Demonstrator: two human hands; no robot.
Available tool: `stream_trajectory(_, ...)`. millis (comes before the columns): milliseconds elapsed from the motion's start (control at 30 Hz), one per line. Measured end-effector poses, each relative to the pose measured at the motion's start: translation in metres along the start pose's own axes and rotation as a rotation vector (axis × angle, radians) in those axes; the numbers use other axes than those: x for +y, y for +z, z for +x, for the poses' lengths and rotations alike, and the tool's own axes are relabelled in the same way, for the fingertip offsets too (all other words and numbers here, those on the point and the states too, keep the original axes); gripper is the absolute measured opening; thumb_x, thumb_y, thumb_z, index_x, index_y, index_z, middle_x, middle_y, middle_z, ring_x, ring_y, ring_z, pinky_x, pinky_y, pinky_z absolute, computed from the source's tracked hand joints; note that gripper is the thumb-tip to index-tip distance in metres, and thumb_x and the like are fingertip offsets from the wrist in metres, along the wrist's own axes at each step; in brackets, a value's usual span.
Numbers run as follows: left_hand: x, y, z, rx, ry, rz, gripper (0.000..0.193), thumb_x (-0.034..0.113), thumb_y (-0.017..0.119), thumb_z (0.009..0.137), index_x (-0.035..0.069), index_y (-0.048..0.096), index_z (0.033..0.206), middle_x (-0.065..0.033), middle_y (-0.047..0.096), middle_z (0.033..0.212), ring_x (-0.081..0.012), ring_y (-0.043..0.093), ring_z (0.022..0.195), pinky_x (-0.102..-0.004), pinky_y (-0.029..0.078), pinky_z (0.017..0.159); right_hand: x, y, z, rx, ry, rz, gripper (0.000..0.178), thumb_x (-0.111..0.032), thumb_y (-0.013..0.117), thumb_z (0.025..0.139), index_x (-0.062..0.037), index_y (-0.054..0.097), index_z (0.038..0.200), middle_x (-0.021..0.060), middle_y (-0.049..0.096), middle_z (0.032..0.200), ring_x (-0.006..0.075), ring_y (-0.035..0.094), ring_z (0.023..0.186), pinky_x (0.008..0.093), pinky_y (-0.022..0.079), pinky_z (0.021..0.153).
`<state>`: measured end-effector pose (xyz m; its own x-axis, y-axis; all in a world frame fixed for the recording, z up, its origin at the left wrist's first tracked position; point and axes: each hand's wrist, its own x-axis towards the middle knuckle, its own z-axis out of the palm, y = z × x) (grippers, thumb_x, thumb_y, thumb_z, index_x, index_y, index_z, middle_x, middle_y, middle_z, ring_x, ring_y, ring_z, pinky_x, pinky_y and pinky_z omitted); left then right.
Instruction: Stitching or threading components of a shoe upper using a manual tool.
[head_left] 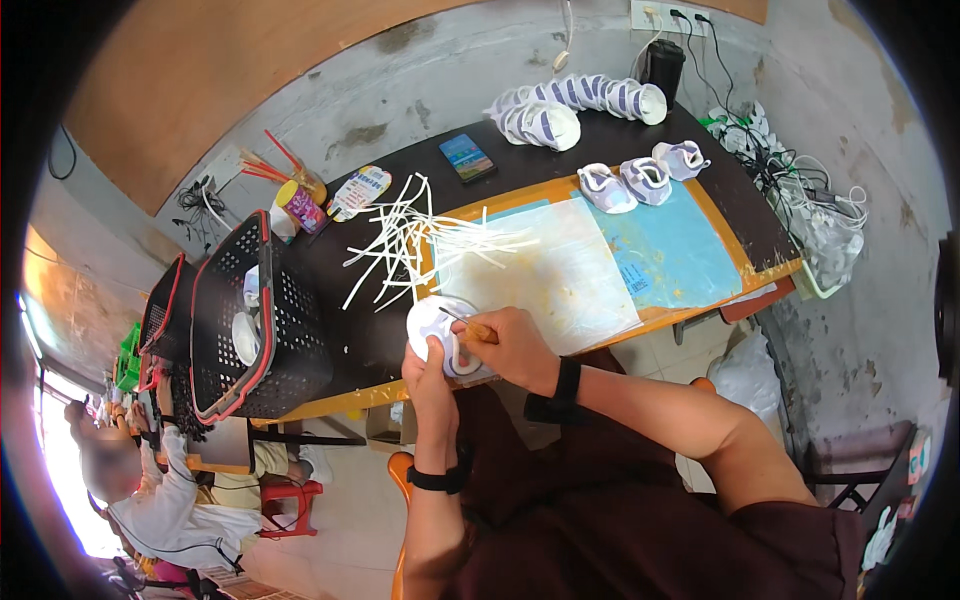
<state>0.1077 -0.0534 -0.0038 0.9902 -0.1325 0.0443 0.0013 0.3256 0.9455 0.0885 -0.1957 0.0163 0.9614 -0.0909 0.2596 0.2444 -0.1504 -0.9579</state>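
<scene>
At the near edge of the table, my left hand [430, 388] is closed around a small white and lavender baby shoe [426, 318]. My right hand [518, 350] grips a wooden-handled awl [482, 332], its thin metal shaft pointing at the shoe's upper. Whether the tip is in the material, I cannot tell. Just beyond the shoe lies a loose tangle of white laces [405, 240]. Three similar baby shoes [645, 180] stand at the right on a blue sheet [675, 250], and rows of shoe uppers [540, 125] line the back of the table.
A pale work sheet [550, 270] covers the table's middle. Black perforated baskets [285, 340] with red rims stand at the left, one holding white pieces. A phone [466, 158], a purple and yellow can [298, 203] and bundled cables [800, 190] surround the work area. Another person [165, 500] sits lower left.
</scene>
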Motion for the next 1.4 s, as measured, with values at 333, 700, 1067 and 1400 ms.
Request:
stream_trajectory(333,-0.009,0.002,-0.001,-0.031,-0.108,-0.017,0.031,0.025,0.047,0.1,0.003,0.049,0.123,-0.0026,0.06,0.095,-0.0075,0.055,0.073,-0.0221,0.046,0.064,0.034,0.005,0.005,-0.078,0.003,0.092,0.013,0.0,0.061,0.081,0.006,0.056,0.071,0.0053,0.055,0.058,0.0063,0.054,0.053,0.026,0.043,0.05)
stream_trajectory(700,-0.014,-0.003,0.002,-0.012,-0.048,-0.104,0.033,0.02,0.049,0.1,0.002,0.046,0.128,-0.0061,0.058,0.116,-0.012,0.057,0.1,-0.0279,0.047,0.085,0.032,-0.002,0.008,-0.112,-0.279,-0.468,0.012,-0.016,0.065,0.077,-0.0043,0.065,0.078,0.0156,0.062,0.064,0.0348,0.06,0.058,0.0421,0.046,0.056)
stream_trajectory(1067,0.003,-0.035,0.004,-0.143,-0.135,-0.267,0.037,0.022,0.054,0.096,0.003,0.048,0.127,-0.0056,0.061,0.106,-0.0122,0.056,0.083,-0.0256,0.046,0.073,-0.01,-0.018,-0.001,-0.007,-0.121,-0.125,0.027,-0.021,0.076,0.077,-0.0032,0.063,0.092,0.0009,0.054,0.058,0.0063,0.049,0.05,0.0247,0.039,0.048)
stream_trajectory(1400,0.025,-0.036,-0.005,-0.259,-0.059,-0.105,0.04,0.019,0.061,0.092,-0.003,0.05,0.124,-0.01,0.06,0.118,-0.018,0.058,0.105,-0.0318,0.044,0.092,-0.012,-0.015,-0.015,-0.006,-0.137,-0.02,0.024,-0.015,0.074,0.074,-0.0054,0.057,0.088,0.0002,0.059,0.065,0.0073,0.053,0.054,0.023,0.043,0.05)
